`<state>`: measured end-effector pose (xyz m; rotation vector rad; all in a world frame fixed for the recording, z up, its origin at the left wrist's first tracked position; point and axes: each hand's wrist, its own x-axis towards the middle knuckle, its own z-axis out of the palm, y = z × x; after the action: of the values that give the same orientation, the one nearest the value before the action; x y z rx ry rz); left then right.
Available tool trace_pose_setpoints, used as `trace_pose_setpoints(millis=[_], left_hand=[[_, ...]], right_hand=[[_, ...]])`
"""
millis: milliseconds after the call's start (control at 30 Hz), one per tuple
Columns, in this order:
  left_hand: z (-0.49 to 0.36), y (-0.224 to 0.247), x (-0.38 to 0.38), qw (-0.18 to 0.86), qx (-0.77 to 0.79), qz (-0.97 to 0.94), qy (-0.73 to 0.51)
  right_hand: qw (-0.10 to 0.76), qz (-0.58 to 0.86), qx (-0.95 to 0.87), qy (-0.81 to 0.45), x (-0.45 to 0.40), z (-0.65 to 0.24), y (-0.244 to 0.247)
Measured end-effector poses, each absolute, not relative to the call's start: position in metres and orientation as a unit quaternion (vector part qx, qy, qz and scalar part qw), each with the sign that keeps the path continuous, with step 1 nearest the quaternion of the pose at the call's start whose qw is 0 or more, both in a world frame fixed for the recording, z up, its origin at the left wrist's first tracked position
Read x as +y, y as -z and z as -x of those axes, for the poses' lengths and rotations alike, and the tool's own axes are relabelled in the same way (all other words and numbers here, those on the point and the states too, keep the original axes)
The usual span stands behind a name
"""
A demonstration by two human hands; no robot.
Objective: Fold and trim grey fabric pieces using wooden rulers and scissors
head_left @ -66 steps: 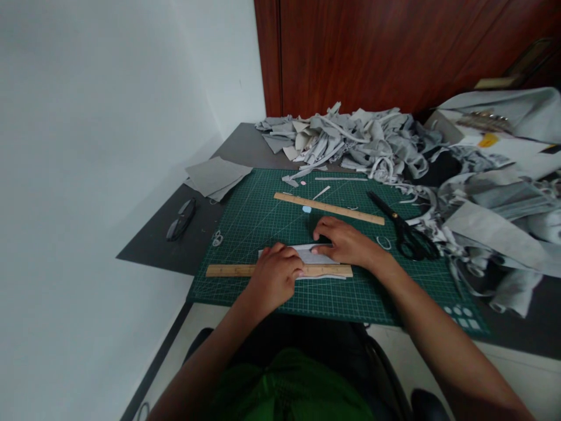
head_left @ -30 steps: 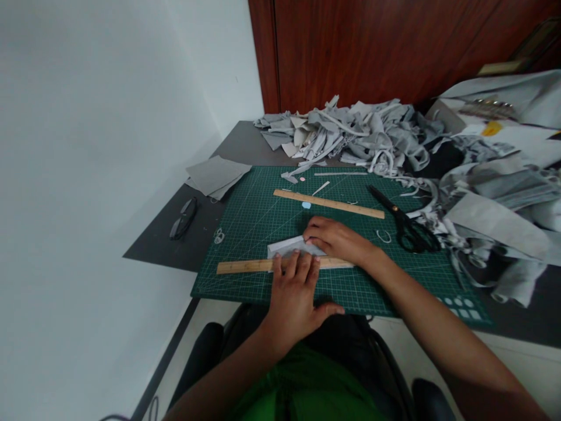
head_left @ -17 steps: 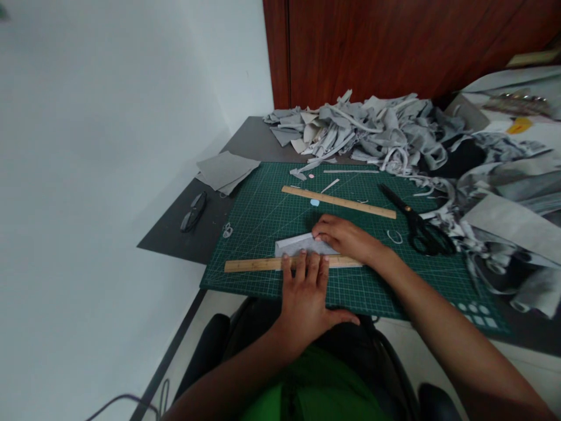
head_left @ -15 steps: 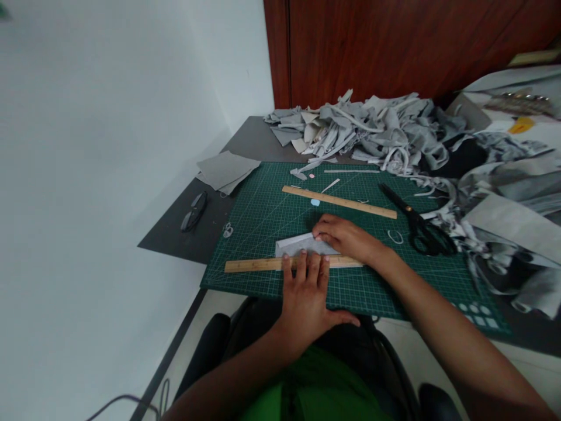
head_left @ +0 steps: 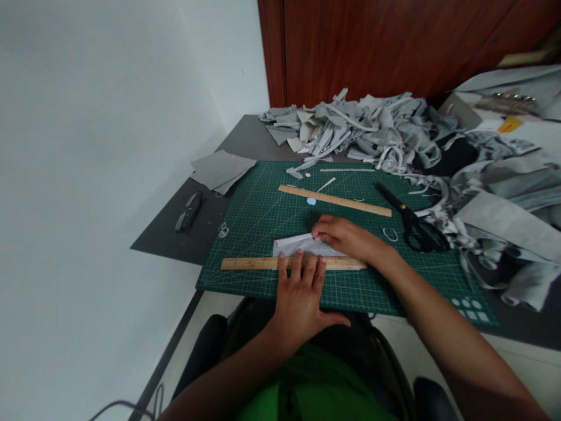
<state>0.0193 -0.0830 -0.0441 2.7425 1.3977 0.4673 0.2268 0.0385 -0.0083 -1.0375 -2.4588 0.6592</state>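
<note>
My left hand (head_left: 298,292) lies flat with its fingers stretched out, pressing a wooden ruler (head_left: 248,264) down on a piece of light grey fabric (head_left: 295,245). The fabric's far edge is folded over in a narrow strip. At that folded edge my right hand (head_left: 335,234) pinches the fabric between thumb and fingers. Part of the cloth is hidden under both hands and the ruler. All of this rests on a green cutting mat (head_left: 249,216) with a printed grid.
Beyond my hands lie a second wooden ruler (head_left: 335,200) and a light blue chalk piece (head_left: 311,201). Black scissors (head_left: 412,221) sit at the right. Fabric scraps (head_left: 368,128) are heaped behind. Glasses (head_left: 189,211) and stacked grey fabric pieces (head_left: 222,168) are at the left.
The ruler under my left hand has turned slightly and lies more level with the folded edge. My right hand keeps its pinch on the fabric. The whole view has shifted a little.
</note>
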Motion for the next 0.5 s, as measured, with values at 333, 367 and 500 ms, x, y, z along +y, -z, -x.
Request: trace_pose_setpoints(millis=[333,367,500], left_hand=[[-0.0109,0.0440,-0.0834,0.035,0.420,-0.892,-0.165],[-0.0108,0.0440,-0.0834,0.034,0.419,-0.893,-0.163],[-0.0107,0.0445,-0.0833,0.030,0.416,-0.894,-0.163]], right_hand=[[0.168,0.397,-0.893,-0.128,0.0392,-0.2246,0.0051],[0.160,0.401,-0.895,-0.108,0.0399,-0.2239,0.0055],[0.148,0.407,-0.899,-0.062,0.0429,-0.2229,0.0083]])
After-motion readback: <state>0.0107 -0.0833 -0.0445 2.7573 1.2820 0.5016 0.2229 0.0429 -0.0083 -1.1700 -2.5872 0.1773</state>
